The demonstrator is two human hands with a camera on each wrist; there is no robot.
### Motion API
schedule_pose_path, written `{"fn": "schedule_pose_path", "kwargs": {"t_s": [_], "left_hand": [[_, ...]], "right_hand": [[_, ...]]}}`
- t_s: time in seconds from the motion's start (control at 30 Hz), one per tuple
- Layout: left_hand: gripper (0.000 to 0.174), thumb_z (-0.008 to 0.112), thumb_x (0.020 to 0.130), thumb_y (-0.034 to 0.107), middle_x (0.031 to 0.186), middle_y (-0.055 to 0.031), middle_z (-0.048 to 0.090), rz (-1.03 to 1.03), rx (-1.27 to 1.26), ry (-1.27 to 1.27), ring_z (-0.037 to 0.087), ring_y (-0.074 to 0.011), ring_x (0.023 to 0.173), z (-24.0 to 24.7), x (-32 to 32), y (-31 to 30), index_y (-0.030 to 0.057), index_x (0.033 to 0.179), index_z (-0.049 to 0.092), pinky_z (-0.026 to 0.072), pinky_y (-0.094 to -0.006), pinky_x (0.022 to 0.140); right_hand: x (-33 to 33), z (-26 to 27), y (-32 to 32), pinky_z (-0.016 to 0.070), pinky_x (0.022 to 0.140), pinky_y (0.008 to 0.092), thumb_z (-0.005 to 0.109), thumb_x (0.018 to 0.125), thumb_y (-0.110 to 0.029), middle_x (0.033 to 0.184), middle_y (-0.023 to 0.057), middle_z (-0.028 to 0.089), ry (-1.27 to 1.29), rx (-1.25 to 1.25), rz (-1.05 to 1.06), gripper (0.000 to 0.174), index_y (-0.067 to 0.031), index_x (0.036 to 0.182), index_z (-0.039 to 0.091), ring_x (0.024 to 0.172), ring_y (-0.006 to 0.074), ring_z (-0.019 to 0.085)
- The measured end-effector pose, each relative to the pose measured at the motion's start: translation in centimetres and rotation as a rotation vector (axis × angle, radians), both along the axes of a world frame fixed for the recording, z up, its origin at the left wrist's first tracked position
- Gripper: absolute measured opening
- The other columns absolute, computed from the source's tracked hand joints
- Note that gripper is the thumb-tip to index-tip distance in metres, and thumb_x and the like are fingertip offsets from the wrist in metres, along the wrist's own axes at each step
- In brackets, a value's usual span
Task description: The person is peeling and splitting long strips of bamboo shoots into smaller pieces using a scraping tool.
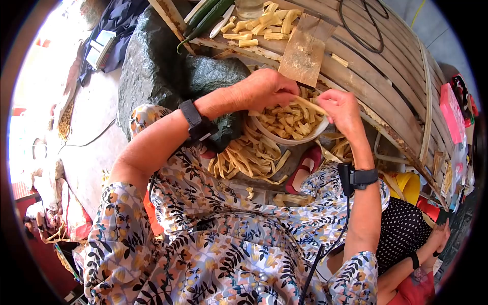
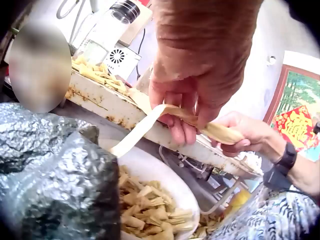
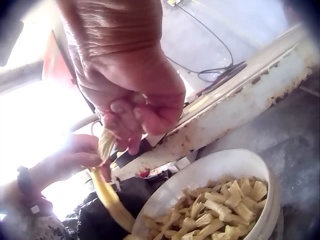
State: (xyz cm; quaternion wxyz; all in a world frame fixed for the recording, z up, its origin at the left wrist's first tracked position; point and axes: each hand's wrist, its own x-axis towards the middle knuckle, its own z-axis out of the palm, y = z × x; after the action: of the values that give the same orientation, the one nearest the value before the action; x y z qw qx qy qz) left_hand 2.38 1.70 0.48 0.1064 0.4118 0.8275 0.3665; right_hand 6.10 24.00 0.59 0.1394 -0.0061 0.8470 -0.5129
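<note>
Both hands are over a white basin (image 3: 272, 192) heaped with short, folded, pale yellow pieces (image 1: 292, 122). Between them runs a long, flat, pale yellow strip (image 2: 136, 134) of what looks like a dried vegetable. My left hand (image 1: 267, 90) pinches the strip between thumb and fingers, and a free length of it hangs down toward the basin in the left wrist view. My right hand (image 1: 344, 109) grips the strip's other end, where it looks bunched or folded. More long strips (image 1: 244, 157) lie in a pile below the basin's left side.
A slatted table (image 1: 376, 76) with a rusty edge stands beyond the basin. On it are a wooden board (image 1: 301, 53), folded bundles (image 1: 274, 20), cucumbers (image 1: 208, 20) and a glass jar (image 1: 249, 7). Dark plastic sheeting (image 1: 152, 76) lies left; another person's arm (image 1: 406, 267) shows right.
</note>
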Motion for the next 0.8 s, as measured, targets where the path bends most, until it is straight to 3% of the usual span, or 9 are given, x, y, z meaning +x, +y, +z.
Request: {"fn": "schedule_pose_path", "kwargs": {"t_s": [0.17,0.3,0.33,0.37,0.4,0.47,0.53,0.7,0.8], "left_hand": [[0.018,0.055,0.082,0.015,0.080,-0.0107,0.060,-0.133,0.058,0.231,0.059,-0.0258,0.072,-2.1,-0.8,-0.2,0.0032,0.095,0.058,0.0460,-0.0331,0.067],[0.017,0.053,0.085,0.017,0.071,-0.0034,0.057,-0.052,0.260,-0.370,0.053,-0.0135,0.064,-0.2,-0.2,0.3,0.0024,0.092,0.059,0.0434,-0.0261,0.061],[0.018,0.053,0.086,0.018,0.069,-0.0014,0.055,-0.045,0.339,-0.584,0.051,-0.0102,0.062,0.8,-0.5,0.0,0.0023,0.091,0.059,0.0418,-0.0236,0.058],[0.019,0.052,0.087,0.019,0.066,0.0007,0.053,-0.040,0.414,-0.800,0.048,-0.0068,0.060,1.9,-0.8,-0.4,0.0022,0.090,0.059,0.0403,-0.0211,0.056],[0.023,0.050,0.089,0.024,0.062,0.0045,0.049,-0.154,0.366,-0.852,0.043,-0.0016,0.057,3.1,-1.2,-0.9,0.0026,0.087,0.060,0.0336,-0.0156,0.052],[0.025,0.049,0.090,0.025,0.059,0.0057,0.047,-0.182,0.316,-0.880,0.042,-0.0009,0.056,2.6,-1.4,-0.8,0.0037,0.084,0.060,0.0319,-0.0156,0.051],[0.027,0.047,0.091,0.026,0.058,0.0068,0.048,-0.159,0.224,-0.863,0.041,0.0005,0.053,2.4,-1.0,-0.6,0.0054,0.079,0.060,0.0317,-0.0147,0.047],[0.029,0.050,0.090,0.031,0.061,0.0026,0.052,-0.135,0.447,-1.061,0.042,0.0000,0.045,-0.6,0.2,0.9,0.0044,0.080,0.057,0.0306,-0.0142,0.039],[0.039,0.058,0.082,0.039,0.067,-0.0006,0.054,-0.192,0.584,-1.234,0.043,-0.0029,0.049,-1.7,1.1,2.0,0.0021,0.093,0.056,0.0321,-0.0146,0.040]], "right_hand": [[1.1,1.7,-0.8,0.0312,0.040,0.0175,0.057,0.082,-0.008,0.061,-0.0016,0.053,-0.346,-0.295,0.253,0.015,0.0039,0.089,0.062,0.043,0.0034,0.041],[1.2,3.5,0.2,0.0287,0.039,0.0161,0.058,0.082,-0.009,0.062,-0.0024,0.053,-0.393,-0.446,0.243,0.018,0.0027,0.095,0.062,0.043,0.0019,0.039],[1.1,2.8,0.4,0.0282,0.039,0.0157,0.059,0.082,-0.011,0.061,-0.0033,0.052,-0.333,-0.297,0.314,0.017,0.0012,0.094,0.063,0.042,0.0011,0.038],[1.3,2.7,0.4,0.0281,0.039,0.0156,0.059,0.082,-0.010,0.060,-0.0035,0.052,-0.350,-0.322,0.357,0.017,0.0009,0.094,0.064,0.042,0.0009,0.038],[1.6,2.8,0.0,0.0281,0.039,0.0155,0.059,0.081,-0.010,0.060,-0.0038,0.052,-0.367,-0.348,0.400,0.016,0.0005,0.093,0.064,0.042,0.0007,0.038],[2.1,3.9,-1.1,0.0280,0.039,0.0151,0.060,0.081,-0.012,0.061,-0.0047,0.053,-0.378,-0.415,0.489,0.020,-0.0002,0.096,0.063,0.042,0.0004,0.038],[2.3,4.0,-1.5,0.0277,0.039,0.0149,0.061,0.081,-0.016,0.063,-0.0051,0.053,-0.335,-0.551,0.444,0.023,-0.0009,0.099,0.063,0.042,-0.0001,0.038],[1.7,3.4,-2.1,0.0286,0.041,0.0134,0.062,0.081,-0.026,0.066,-0.0051,0.054,-0.150,-0.753,0.292,0.034,-0.0019,0.105,0.060,0.044,-0.0014,0.038],[1.1,3.6,-2.5,0.0377,0.046,0.0150,0.063,0.081,-0.024,0.070,-0.0021,0.058,0.016,-0.512,0.241,0.035,0.0003,0.105,0.059,0.050,0.0009,0.048]]}}
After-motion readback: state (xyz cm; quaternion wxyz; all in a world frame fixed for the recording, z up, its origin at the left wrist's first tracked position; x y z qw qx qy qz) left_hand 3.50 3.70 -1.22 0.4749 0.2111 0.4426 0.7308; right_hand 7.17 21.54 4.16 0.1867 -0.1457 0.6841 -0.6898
